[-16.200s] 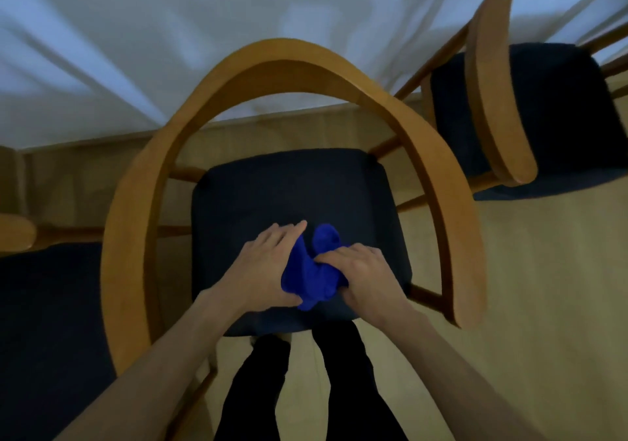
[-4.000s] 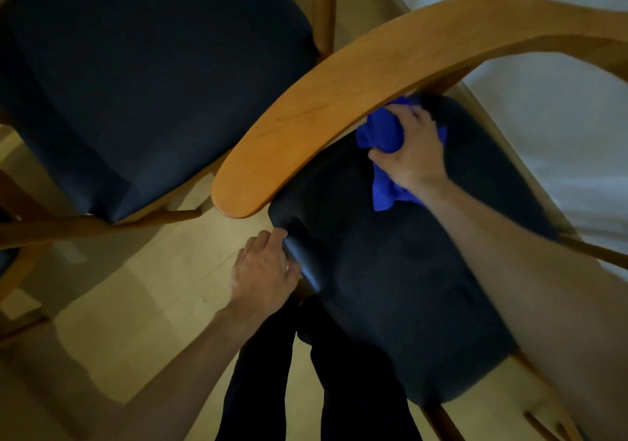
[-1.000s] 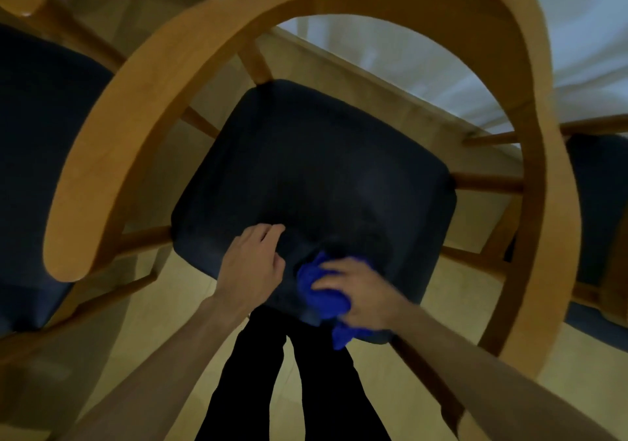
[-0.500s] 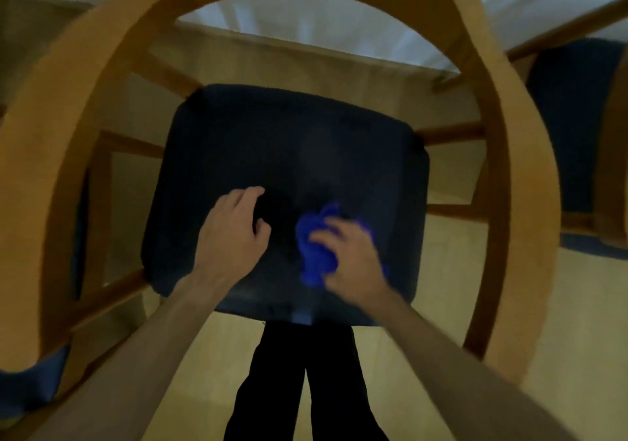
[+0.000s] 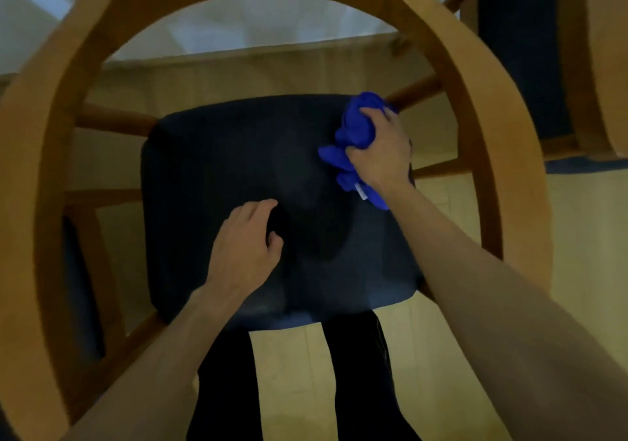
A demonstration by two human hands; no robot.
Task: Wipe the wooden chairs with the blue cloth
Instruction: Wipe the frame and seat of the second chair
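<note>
The right hand [image 5: 380,155] grips the bunched bright-blue cloth [image 5: 356,134] at the far right corner of the dark padded seat [image 5: 238,155] (left hand [image 5: 243,250] rests there, fingers loosely curled), so the curved wooden chair frame [image 5: 475,128] risks being skipped.

No text, brand, number or sign can be read anywhere. A small white tag [image 5: 361,191] hangs from the near edge of the cloth [image 5: 356,136] at the seat's right side, too small and blurred to show any print.
</note>
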